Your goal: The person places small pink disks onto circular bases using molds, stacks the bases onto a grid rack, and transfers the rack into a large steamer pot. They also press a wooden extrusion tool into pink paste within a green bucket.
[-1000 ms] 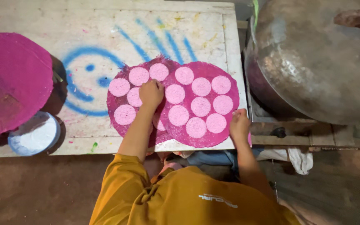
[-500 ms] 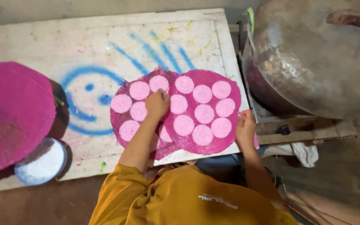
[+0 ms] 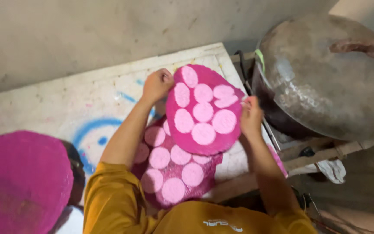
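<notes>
I hold a round magenta tray (image 3: 198, 143) with several pale pink discs on it, lifted and tilted above the white table (image 3: 87, 99). My left hand (image 3: 156, 84) grips its far left edge. My right hand (image 3: 251, 115) grips its right edge. Below it a second magenta tray (image 3: 152, 173) with several pale pink discs lies flat on the table near my chest.
A large dented metal wok lid (image 3: 325, 78) with a reddish handle covers a pot on the right. A big magenta mound (image 3: 18, 182) sits at the left over a dark bowl. Blue spray paint marks the table. A white cloth (image 3: 332, 169) hangs on the wooden frame.
Both trays lay side by side on the table; now both hands have lifted the right tray off the table, tilted it and carried it over the left tray. The view has shifted.
</notes>
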